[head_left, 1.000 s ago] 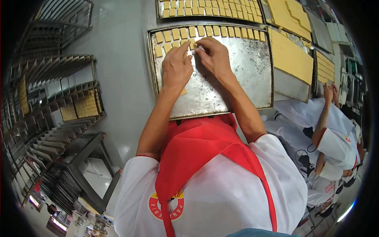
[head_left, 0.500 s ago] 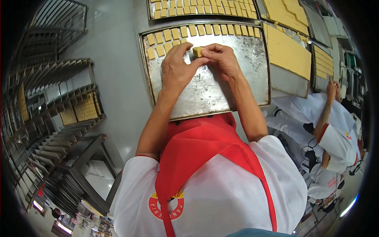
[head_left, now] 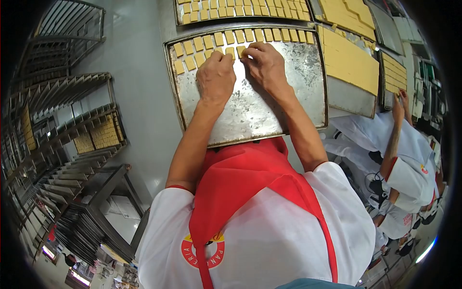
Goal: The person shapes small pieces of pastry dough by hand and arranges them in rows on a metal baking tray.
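A worn metal baking tray (head_left: 269, 106) lies in front of me, with small yellow rectangular dough pieces set in rows along its far side. My right hand (head_left: 267, 70) pinches one dough piece (head_left: 240, 50) at the right end of the second row, its thumb and fingertips against the piece. Beside it, my left hand (head_left: 216, 79) is curled closed, fingertips at the neighbouring dough piece (head_left: 230, 52). Both pieces rest on the tray. The left fingers partly cover other pieces of that row.
Another filled tray (head_left: 240, 19) stands beyond mine. To the right are large yellow dough sheets (head_left: 349, 60) and a tray of cut dough (head_left: 394, 72) where a co-worker's hands (head_left: 400, 103) are busy. Metal racks (head_left: 72, 125) stand on the left.
Both hands have moved up to the second row and the left has curled closed. The dough held above the tray is down, and two more pieces show in that row.
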`<state>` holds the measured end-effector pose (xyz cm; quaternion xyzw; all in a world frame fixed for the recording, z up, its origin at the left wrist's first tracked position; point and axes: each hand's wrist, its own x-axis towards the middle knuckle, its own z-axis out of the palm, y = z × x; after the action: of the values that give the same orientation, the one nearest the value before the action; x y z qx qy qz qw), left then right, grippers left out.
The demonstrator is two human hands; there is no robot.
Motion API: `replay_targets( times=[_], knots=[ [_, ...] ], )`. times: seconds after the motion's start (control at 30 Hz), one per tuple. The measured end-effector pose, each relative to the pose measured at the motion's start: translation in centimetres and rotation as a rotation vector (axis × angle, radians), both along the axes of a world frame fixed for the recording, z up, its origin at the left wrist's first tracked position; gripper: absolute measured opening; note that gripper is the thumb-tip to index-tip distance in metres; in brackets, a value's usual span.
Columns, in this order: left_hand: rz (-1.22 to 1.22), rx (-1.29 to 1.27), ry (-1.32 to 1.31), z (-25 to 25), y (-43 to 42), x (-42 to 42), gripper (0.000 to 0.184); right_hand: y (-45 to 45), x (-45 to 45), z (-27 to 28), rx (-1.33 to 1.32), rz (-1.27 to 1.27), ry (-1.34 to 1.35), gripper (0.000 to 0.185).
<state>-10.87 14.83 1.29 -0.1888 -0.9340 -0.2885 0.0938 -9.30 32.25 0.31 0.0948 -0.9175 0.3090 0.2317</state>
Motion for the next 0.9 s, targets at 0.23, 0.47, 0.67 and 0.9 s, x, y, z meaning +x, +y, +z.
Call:
replay_targets(
  times=[0.23,0.47,0.67,0.9],
  knots=[
    [0.013,0.005,-0.001,-0.3,0.3,0.1,0.013,-0.5,0.1,0.4,0.019,-0.029,-0.096,0.013],
    [0.036,0.040,-0.025,-0.2,0.4,0.2,0.014,-0.8,0.1,0.5,0.003,-0.033,-0.068,0.012],
    [0.097,0.203,-0.095,1.4,-3.4,0.3,0.024,-2.0,3.1,3.6,-0.110,-0.068,-0.248,0.022],
    [0.261,0.215,-0.195,3.1,-9.7,2.0,0.018,-8.4,7.0,4.8,0.058,0.569,-0.509,0.045]
  ],
)
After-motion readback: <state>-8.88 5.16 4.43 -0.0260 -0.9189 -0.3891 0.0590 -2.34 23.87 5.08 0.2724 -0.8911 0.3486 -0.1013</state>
